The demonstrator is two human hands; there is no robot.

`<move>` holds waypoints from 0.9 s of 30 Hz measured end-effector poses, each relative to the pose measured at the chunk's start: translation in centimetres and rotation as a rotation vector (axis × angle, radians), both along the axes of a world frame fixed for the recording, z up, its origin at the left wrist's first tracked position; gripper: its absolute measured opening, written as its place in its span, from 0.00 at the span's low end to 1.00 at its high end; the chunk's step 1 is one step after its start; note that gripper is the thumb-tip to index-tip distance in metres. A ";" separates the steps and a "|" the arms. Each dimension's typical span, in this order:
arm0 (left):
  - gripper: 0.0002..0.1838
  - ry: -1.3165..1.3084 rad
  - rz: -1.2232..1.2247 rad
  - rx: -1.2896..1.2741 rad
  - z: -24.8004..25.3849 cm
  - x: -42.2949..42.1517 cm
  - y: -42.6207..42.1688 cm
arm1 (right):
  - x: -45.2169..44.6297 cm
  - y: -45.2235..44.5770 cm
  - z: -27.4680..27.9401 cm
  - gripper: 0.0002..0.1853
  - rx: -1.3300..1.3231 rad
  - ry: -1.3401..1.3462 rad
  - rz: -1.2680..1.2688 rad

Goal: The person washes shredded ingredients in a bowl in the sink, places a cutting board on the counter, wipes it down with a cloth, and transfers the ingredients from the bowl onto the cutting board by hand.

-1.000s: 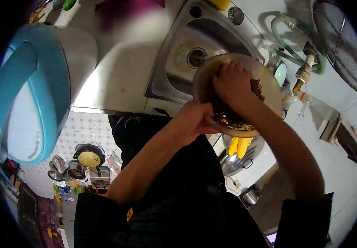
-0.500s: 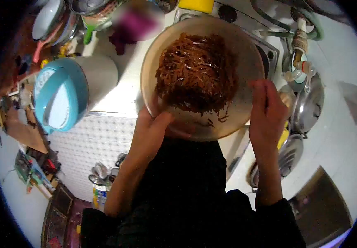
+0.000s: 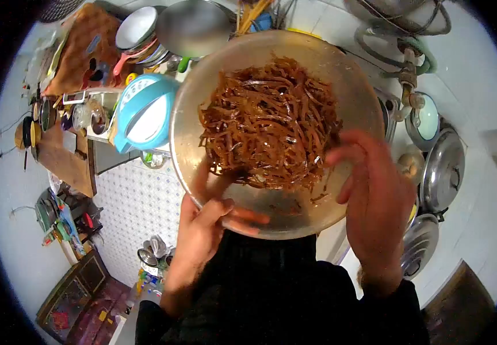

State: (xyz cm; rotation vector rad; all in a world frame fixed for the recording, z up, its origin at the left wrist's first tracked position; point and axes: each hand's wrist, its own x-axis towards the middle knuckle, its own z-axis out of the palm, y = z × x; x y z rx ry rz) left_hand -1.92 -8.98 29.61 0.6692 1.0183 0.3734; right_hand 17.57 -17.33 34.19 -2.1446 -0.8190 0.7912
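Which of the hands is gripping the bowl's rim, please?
The left hand holds the bowl by its rim; the right hand extends over the interior, beside the brown strips.

The left hand (image 3: pixel 205 233) splays its fingers; the right hand (image 3: pixel 378 198) curves loosely.

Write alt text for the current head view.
Round, pale tan bowl, apparently plastic, holding glossy brown shreds; the bare left hand holds its lower left rim, the bare right hand is over its right side. A light blue plastic lid shows left.

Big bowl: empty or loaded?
Loaded, but not brim-full: brown strips are heaped in the middle of the bowl, with bare wall showing around them.
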 end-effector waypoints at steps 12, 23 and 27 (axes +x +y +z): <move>0.44 -0.243 0.291 -0.017 0.1 -25.0 1.5 | -24.1 8.0 0.7 0.23 0.267 -0.107 0.535; 0.39 -0.096 0.768 0.086 -3.7 -56.0 5.4 | -56.8 22.4 -4.0 0.07 0.487 -0.378 1.107; 0.32 -0.133 0.889 0.099 -9.0 -62.6 9.7 | -66.5 28.2 -9.6 0.16 0.544 -0.276 1.043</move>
